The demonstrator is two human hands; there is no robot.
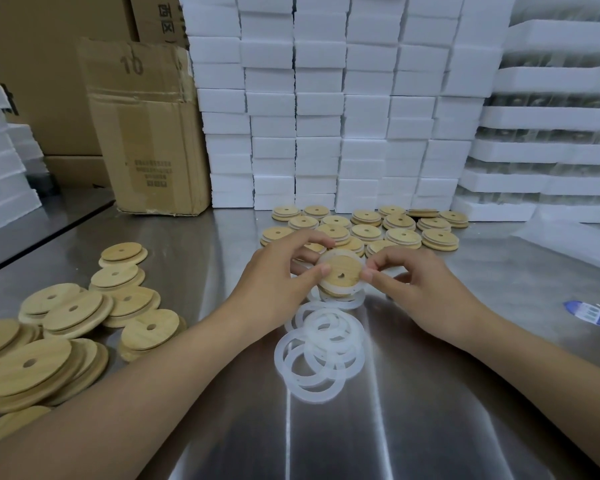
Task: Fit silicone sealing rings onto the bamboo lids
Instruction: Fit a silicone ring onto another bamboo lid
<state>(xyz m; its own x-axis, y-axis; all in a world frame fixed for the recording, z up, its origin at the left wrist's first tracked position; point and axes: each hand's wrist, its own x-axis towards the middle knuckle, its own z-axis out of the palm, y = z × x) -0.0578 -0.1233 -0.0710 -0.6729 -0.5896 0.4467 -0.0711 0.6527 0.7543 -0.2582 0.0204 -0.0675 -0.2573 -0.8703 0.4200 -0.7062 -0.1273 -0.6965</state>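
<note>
Both hands pinch one bamboo lid (340, 276) just above the steel worktop (430, 410): the left hand (281, 271) takes its left edge and the right hand (420, 285) its right, with a silicone ring (347, 254) stretched round the rim. The lid looks light and stiff, best held by its edge. The ring looks soft and stretchy. The shiny steel is probably slick. Loose rings (319, 351) lie nearest me, bare lids (66, 323) to the left, and foam blocks (326, 98) behind.

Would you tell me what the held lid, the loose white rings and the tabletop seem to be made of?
Lid: pale tan with fine grain streaks, matt; looks like bamboo. Rings: milky, translucent, matt, lying limply overlapped; probably silicone or soft rubber. Tabletop: grey, brushed, with streaked reflections; apparently stainless steel.
</note>
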